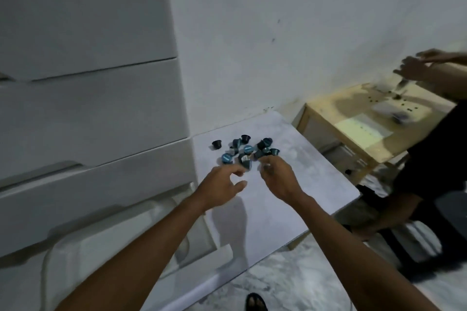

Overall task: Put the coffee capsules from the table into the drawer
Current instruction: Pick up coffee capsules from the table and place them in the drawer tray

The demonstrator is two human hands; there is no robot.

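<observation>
The left hand (222, 184) is reaching, open, for capsules (243, 151) near the table (316, 171) far edge; the right hand (278, 179) is too blurry to tell. Pinch sides gently.

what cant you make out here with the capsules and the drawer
Head view:
- capsules: exact count; they overlap and are small.
- right hand: whether it pinches a capsule; its own curled fingers hide that.
- drawer: what is inside; the left forearm crosses it and the view is soft.
- wooden table: the small dark items on it are smeared by motion blur.
</observation>
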